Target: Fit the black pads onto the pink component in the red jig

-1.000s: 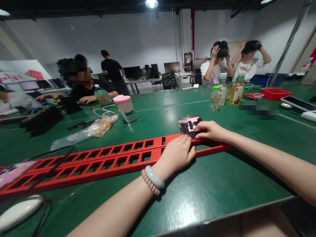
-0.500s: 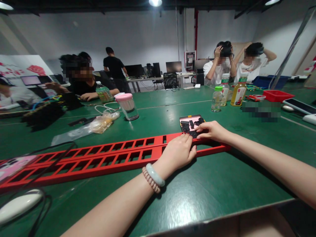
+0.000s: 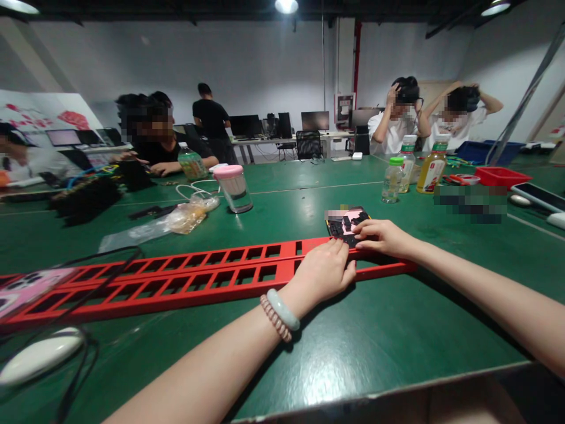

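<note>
My left hand (image 3: 324, 266) lies palm down across the red slotted frame (image 3: 247, 281), its fingers stretched forward and the thumb apart. A beaded bracelet and a pale bangle sit on that wrist. My right hand (image 3: 383, 237) is bent over the right part of the frame, fingertips curled among small black parts (image 3: 339, 227). Whatever sits between those fingertips is too small and too covered to make out. The black parts lie in a shallow pink-lined tray (image 3: 352, 215) just behind the frame. Both hands' fingertips are close together at the tray's near edge.
A pink-lidded jar (image 3: 236, 189) and a clear plastic bag (image 3: 152, 229) stand left of the tray. Several bottles, among them a green-capped one (image 3: 392, 181), and a red bin (image 3: 503, 176) are at right. A dark cable crosses the frame's left end. Other people sit across the table.
The whole view has shifted slightly to the right in the picture. Both hands keep nearly the same place on the frame and tray.
</note>
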Demonstrator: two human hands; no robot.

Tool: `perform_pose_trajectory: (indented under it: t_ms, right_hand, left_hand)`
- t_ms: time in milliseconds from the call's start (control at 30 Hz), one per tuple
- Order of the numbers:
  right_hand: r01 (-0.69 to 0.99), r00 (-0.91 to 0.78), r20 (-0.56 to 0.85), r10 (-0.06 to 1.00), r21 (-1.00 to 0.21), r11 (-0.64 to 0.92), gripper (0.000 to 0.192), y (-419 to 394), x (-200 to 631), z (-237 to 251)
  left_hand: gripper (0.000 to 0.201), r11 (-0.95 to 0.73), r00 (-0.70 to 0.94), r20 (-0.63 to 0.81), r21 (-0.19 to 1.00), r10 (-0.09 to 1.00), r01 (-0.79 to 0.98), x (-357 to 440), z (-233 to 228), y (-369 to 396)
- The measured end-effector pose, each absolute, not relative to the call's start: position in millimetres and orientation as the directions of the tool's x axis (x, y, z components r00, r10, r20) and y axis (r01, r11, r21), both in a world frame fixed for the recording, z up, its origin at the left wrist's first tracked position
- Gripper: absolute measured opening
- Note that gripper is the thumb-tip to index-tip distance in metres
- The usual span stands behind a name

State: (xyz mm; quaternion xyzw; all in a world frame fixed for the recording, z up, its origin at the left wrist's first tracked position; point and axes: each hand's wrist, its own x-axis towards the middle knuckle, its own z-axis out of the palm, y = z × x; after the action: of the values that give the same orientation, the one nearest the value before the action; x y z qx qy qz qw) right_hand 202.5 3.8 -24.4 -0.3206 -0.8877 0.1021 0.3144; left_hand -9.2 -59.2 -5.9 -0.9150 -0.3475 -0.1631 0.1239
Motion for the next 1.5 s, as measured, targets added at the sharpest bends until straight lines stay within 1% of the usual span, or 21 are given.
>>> perform_pose_trajectory:
  t_ms: [100, 200, 333, 400, 533, 633, 700, 767, 867, 967, 1133, 1233, 1333, 1500]
  right_hand:
    - [0.517, -0.602, 0.505, 0.618, -0.342, 0.784, 0.019, -2.8, 200.7, -23.1]
    - [0.539, -0.58, 0.556, 0.596, -0.287, 0.792, 0.018, -8.4, 196.6, -20.3]
    - [0.611, -0.486, 0.658, 0.575, -0.215, 0.762, 0.019, -1.4, 190.0, -18.6]
    - [0.655, -0.444, 0.68, 0.583, -0.197, 0.729, 0.021, 8.6, 187.6, -19.0]
    - [0.699, -0.442, 0.662, 0.605, -0.169, 0.695, 0.025, 30.8, 186.1, -21.7]
    - [0.712, -0.47, 0.618, 0.63, -0.156, 0.684, 0.035, 42.3, 187.3, -26.1]
    - [0.724, -0.479, 0.573, 0.665, -0.171, 0.668, 0.042, 46.7, 188.3, -29.3]
    - [0.723, -0.495, 0.522, 0.695, -0.196, 0.662, 0.046, 48.7, 188.6, -31.4]
    - [0.7, -0.529, 0.466, 0.709, -0.234, 0.675, 0.046, 47.8, 187.9, -30.6]
    - [0.678, -0.541, 0.445, 0.713, -0.271, 0.684, 0.045, 44.4, 187.1, -27.0]
    - [0.654, -0.58, 0.399, 0.71, -0.29, 0.698, 0.044, 39.9, 186.7, -22.7]
    - [0.689, -0.541, 0.349, 0.765, -0.337, 0.641, 0.045, 38.8, 186.8, -21.4]
    - [0.741, -0.45, 0.324, 0.832, -0.384, 0.551, 0.046, 39.9, 186.7, -19.7]
    - [0.775, -0.374, 0.38, 0.846, -0.373, 0.51, 0.049, 49.8, 183.0, -18.5]
  left_hand:
    - [0.036, -0.723, 0.703, 0.394, -0.123, 0.593, 0.679, -9.0, -6.2, -60.2]
    - [0.034, -0.715, 0.696, 0.398, -0.128, 0.598, 0.688, -9.1, -6.8, -61.5]
    - [0.034, -0.711, 0.696, 0.401, -0.14, 0.596, 0.689, -9.5, -7.4, -62.9]
    - [0.033, -0.711, 0.7, 0.397, -0.149, 0.594, 0.688, -9.8, -7.6, -63.1]
    - [0.035, -0.703, 0.696, 0.401, -0.159, 0.596, 0.694, -9.7, -8.7, -62.2]
    - [0.036, -0.701, 0.695, 0.403, -0.161, 0.596, 0.694, -9.1, -9.8, -61.1]
    - [0.035, -0.704, 0.699, 0.398, -0.163, 0.594, 0.691, -8.6, -10.2, -60.5]
    - [0.034, -0.704, 0.701, 0.401, -0.169, 0.59, 0.689, -8.3, -10.3, -60.0]
    - [0.034, -0.701, 0.701, 0.409, -0.18, 0.585, 0.69, -8.2, -9.3, -59.8]
    - [0.032, -0.701, 0.706, 0.397, -0.187, 0.586, 0.688, -8.5, -7.2, -60.4]
    - [0.03, -0.71, 0.721, 0.399, -0.208, 0.567, 0.673, -8.3, -5.6, -61.3]
    - [0.029, -0.716, 0.729, 0.405, -0.218, 0.552, 0.663, -7.4, -6.9, -60.9]
    - [0.03, -0.718, 0.737, 0.402, -0.232, 0.543, 0.656, -6.6, -8.0, -60.4]
    - [0.03, -0.716, 0.734, 0.399, -0.228, 0.55, 0.66, -5.9, -7.8, -60.3]
